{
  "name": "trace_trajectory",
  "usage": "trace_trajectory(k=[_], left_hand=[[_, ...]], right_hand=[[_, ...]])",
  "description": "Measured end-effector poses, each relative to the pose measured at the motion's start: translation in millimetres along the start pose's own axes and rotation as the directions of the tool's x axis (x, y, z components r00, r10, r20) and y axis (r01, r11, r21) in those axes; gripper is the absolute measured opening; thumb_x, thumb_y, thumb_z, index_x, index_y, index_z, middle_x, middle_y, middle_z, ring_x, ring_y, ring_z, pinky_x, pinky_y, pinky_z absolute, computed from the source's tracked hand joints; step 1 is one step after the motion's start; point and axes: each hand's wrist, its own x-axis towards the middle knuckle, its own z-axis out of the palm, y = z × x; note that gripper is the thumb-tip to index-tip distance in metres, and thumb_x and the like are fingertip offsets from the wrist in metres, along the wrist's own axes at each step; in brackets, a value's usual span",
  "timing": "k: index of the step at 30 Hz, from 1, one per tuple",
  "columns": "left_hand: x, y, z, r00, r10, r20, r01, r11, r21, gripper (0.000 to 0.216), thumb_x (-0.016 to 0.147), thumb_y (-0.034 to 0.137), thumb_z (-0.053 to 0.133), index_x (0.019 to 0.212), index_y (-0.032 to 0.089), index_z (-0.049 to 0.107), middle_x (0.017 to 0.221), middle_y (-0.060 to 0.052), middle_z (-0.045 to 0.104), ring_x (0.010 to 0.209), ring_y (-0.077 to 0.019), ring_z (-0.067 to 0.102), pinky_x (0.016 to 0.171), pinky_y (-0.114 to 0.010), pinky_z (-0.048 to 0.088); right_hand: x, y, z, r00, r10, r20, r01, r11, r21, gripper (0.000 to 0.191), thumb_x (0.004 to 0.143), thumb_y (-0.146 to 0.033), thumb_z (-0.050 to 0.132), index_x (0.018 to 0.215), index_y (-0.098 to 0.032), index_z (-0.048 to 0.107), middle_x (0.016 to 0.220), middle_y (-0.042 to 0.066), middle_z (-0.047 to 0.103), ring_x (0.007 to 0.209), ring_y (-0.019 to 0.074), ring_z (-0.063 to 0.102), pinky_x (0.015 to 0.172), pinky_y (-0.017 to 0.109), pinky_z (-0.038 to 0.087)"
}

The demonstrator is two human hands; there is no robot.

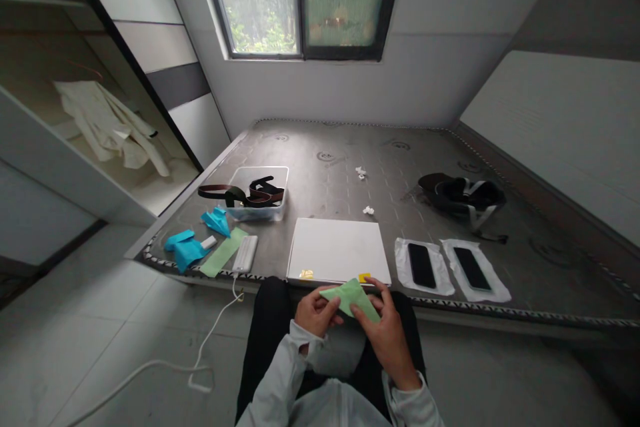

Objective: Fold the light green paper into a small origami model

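Folded paper (pixel 351 298) in hands: light green. Board (pixel 338 250) at 12 o'clock of it: plain white. Paper planes (pixel 200 239) at 10 o'clock: cyan, with a pale green strip (pixel 223 251) beside them. Two phones (pixel 445 267) at 2 o'clock: black, on white wraps. Mattress (pixel 400 173): grey, quilted with round stitch marks. Sleeves (pixel 280 380): light grey.

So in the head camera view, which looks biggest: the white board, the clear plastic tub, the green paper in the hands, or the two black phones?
1. white board
2. clear plastic tub
3. green paper, though nearer the camera, so unsure
4. two black phones, alike
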Motion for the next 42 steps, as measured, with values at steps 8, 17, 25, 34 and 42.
trace_trajectory(k=[8,17,25,34,42], left_hand=[[-7,3,2,0.998,-0.001,0.064,0.007,0.995,-0.097,0.056,0.061,0.051,0.081,0.100,0.012,0.068,0.072,-0.006,0.078,0.051,-0.0152,0.071,0.049,-0.020,0.056],[-7,-3,8,0.995,-0.058,0.083,0.062,0.997,-0.051,0.049,0.059,0.054,0.080,0.082,0.011,0.076,0.067,-0.011,0.078,0.059,-0.0219,0.073,0.053,-0.026,0.057],[-1,4,4,0.990,-0.049,-0.130,0.035,0.993,-0.111,0.042,0.056,0.045,0.083,0.080,0.012,0.078,0.065,-0.008,0.077,0.058,-0.0214,0.073,0.055,-0.026,0.059],[-2,6,4,0.990,0.133,-0.055,-0.137,0.988,-0.070,0.053,0.065,0.056,0.076,0.094,0.012,0.078,0.091,-0.012,0.079,0.077,-0.0244,0.074,0.068,-0.027,0.060],[-5,12,11,0.992,0.103,-0.072,-0.113,0.982,-0.150,0.066,0.055,0.062,0.080,0.098,0.012,0.076,0.100,-0.015,0.078,0.095,-0.0304,0.073,0.081,-0.033,0.061]], right_hand=[[3,8,-1,0.997,0.053,0.064,-0.044,0.989,-0.140,0.046,0.081,-0.058,0.056,0.075,-0.015,0.068,0.070,0.004,0.069,0.068,0.0187,0.062,0.062,0.026,0.048],[2,17,4,0.993,0.119,-0.023,-0.118,0.993,0.020,0.045,0.084,-0.058,0.052,0.090,-0.015,0.063,0.073,0.006,0.071,0.065,0.0197,0.065,0.058,0.027,0.051],[-5,11,5,0.955,-0.279,-0.099,0.250,0.940,-0.233,0.034,0.088,-0.038,0.058,0.119,-0.025,0.060,0.131,0.013,0.060,0.105,0.0224,0.067,0.084,0.035,0.059],[-4,14,12,0.943,-0.273,0.191,0.325,0.883,-0.340,0.051,0.089,-0.036,0.057,0.139,-0.028,0.048,0.151,0.007,0.044,0.136,0.0243,0.044,0.114,0.044,0.038],[-3,9,13,0.932,-0.256,0.257,0.327,0.901,-0.286,0.058,0.092,-0.039,0.052,0.145,-0.020,0.039,0.149,0.012,0.045,0.137,0.0243,0.043,0.114,0.045,0.038]])
